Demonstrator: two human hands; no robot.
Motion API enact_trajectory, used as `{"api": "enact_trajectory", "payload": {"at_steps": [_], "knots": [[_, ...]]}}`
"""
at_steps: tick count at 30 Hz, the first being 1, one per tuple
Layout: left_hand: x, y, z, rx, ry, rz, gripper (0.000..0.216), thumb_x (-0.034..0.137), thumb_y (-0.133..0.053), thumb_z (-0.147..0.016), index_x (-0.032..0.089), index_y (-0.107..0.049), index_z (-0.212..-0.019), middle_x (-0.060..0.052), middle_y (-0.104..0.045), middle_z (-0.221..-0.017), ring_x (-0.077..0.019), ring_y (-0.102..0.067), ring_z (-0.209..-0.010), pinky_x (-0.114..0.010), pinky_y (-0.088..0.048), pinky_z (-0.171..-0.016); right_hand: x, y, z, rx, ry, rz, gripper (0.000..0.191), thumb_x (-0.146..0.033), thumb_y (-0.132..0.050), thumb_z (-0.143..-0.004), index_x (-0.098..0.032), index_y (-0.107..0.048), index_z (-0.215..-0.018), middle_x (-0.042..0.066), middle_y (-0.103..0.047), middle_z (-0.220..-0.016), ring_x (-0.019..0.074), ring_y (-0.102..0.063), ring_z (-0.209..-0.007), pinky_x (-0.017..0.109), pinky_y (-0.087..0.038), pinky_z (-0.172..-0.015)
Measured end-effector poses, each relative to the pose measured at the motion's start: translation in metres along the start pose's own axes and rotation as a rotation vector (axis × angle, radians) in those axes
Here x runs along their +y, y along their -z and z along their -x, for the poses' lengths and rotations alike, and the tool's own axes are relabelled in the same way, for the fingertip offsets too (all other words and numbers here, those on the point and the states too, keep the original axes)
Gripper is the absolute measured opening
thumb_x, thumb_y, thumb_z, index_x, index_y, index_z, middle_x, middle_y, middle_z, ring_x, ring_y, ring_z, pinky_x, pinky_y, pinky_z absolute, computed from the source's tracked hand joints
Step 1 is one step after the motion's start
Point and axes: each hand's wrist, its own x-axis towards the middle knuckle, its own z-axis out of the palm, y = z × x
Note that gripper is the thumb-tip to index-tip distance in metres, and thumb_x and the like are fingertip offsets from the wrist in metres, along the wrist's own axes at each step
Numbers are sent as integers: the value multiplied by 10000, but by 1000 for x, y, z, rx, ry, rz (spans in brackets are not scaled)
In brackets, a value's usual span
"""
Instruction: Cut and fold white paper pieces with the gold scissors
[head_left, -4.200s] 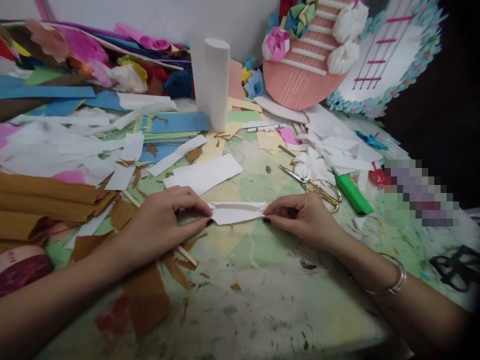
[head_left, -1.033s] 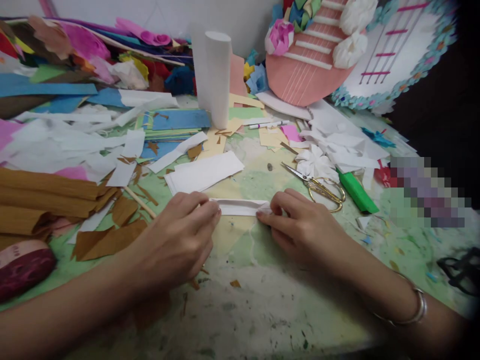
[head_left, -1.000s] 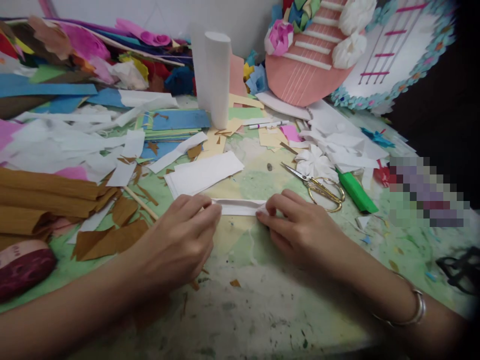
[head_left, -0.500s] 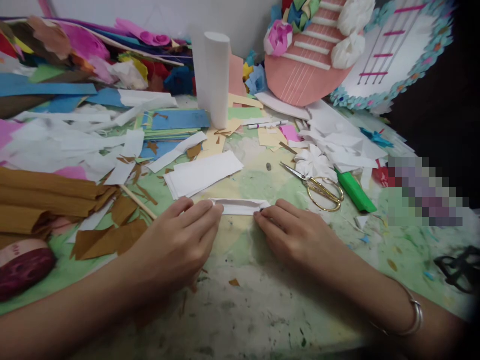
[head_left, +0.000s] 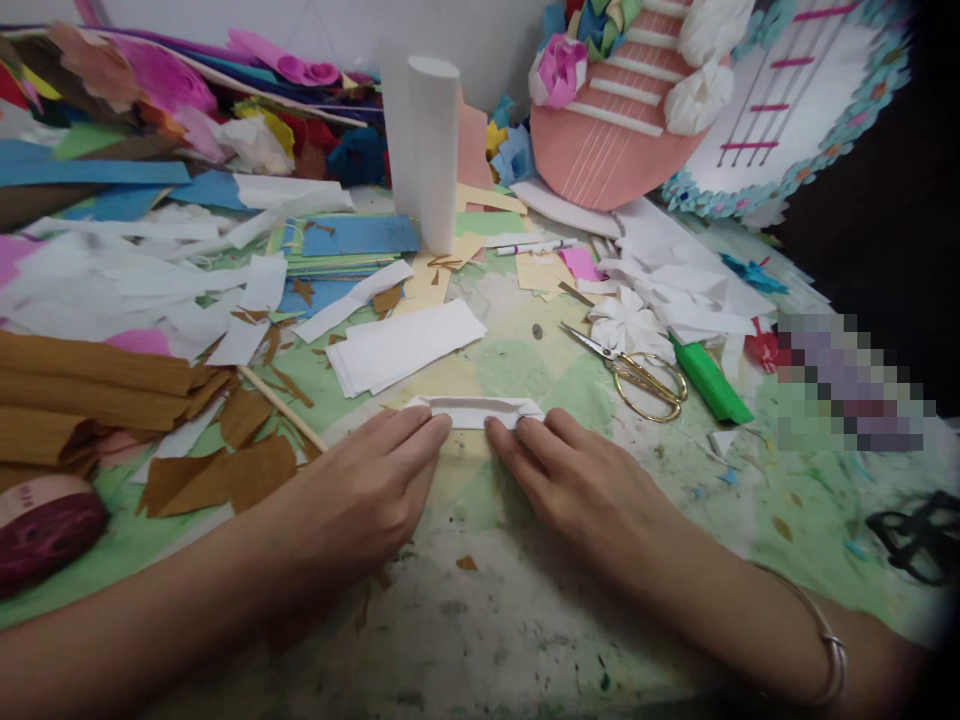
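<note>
A folded strip of white paper [head_left: 480,412] lies flat on the table in front of me, its long edges turned up and its ends folded to points. My left hand [head_left: 375,480] presses its left end, fingers closed together over the paper. On the right end, the fingers of my right hand [head_left: 570,475] pinch the near edge and corner. Just beyond the left hand is a stack of white paper strips [head_left: 409,348]. Gold-handled scissors [head_left: 637,372], blades partly apart, rest past the right hand beside a white paper flower [head_left: 630,322].
Brown crepe paper [head_left: 90,390] and a wooden stick [head_left: 281,408] lie at left, near a dark red yarn ball [head_left: 49,530]. A white roll [head_left: 435,155] stands behind. Right of the scissors are a green-wrapped item [head_left: 711,378] and a black object [head_left: 919,535]. Decorated pink cardboard [head_left: 607,150] leans at the back.
My right hand has slid left along the near edge, thumb further in on the paper. The left fingers have shifted slightly, uncovering the strip's left point.
</note>
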Motion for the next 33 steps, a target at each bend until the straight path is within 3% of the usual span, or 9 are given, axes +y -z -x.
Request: {"api": "enact_trajectory", "payload": {"at_steps": [4,8,12,18,23,28,33], "knots": [[2,6,-1,-46,-3,5,367,-8,-314,-830,41,-664,-928,-167,-667,-938,-228,-606,-857,-356,-525,-763,-2,2,0,9,-7,-4,379,-89,-458,-869,6,-516,-1231,142,-595,-935,226,-476,-770,343,-445,-602],[4,2,0,-103,-5,9,368,44,-351,-846,15,-595,-1120,-210,-622,-1124,-269,-611,-911,-388,-520,-734,-2,3,1,38,-12,1,368,-79,-464,-863,23,-534,-1210,142,-601,-916,220,-478,-756,340,-448,-599],[3,-8,3,-151,15,39,420,85,-376,-854,31,-507,-1250,-194,-553,-1266,-285,-578,-1023,-410,-502,-808,-3,4,1,60,-24,0,357,-69,-464,-854,28,-551,-1187,136,-600,-880,213,-470,-722,339,-441,-578],[2,-9,3,-109,27,37,362,72,-403,-851,28,-559,-1174,-187,-587,-1218,-265,-585,-1014,-389,-515,-810,-3,3,1,107,-42,-19,192,-67,-481,-843,-69,-664,-902,120,-600,-884,216,-454,-710,337,-412,-553],[-1,-8,3,-21,50,29,264,101,-449,-850,51,-612,-1053,-174,-623,-1124,-236,-605,-927,-362,-535,-764,3,3,3,41,-73,-70,203,-103,-468,-878,-70,-651,-960,129,-602,-919,213,-460,-753,347,-428,-632],[-4,-3,0,0,80,45,169,103,-484,-834,80,-641,-892,-142,-633,-971,-220,-584,-844,-368,-532,-733,9,1,6,70,-105,-169,197,-117,-479,-885,-104,-642,-994,109,-622,-881,194,-497,-764,326,-425,-670],[-10,-3,3,42,169,153,142,149,-560,-801,109,-645,-909,-128,-591,-1010,-283,-526,-998,-470,-486,-838,17,-9,4,199,-96,-257,220,-130,-445,-904,-107,-638,-1008,77,-626,-743,161,-505,-675,300,-402,-644]]}}
